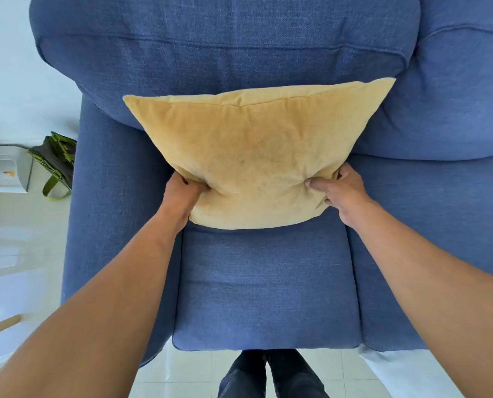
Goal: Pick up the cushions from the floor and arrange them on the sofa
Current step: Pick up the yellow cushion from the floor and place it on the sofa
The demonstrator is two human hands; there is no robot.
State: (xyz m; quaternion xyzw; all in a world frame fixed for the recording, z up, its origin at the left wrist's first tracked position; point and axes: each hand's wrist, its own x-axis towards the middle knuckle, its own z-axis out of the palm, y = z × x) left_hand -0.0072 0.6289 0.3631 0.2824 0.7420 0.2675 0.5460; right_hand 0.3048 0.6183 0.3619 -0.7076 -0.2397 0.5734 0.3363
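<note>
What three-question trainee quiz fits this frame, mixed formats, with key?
1. True or false: both hands hold the cushion.
2. Multiple choice: where does the cushion sit? A) on the floor B) on the sofa seat, leaning against the backrest C) on the armrest
3. Short answer: what stands on the floor beside the sofa's left armrest?

Key:
1. True. The left hand and the right hand each grip a lower corner.
2. B
3. A green bag.
</note>
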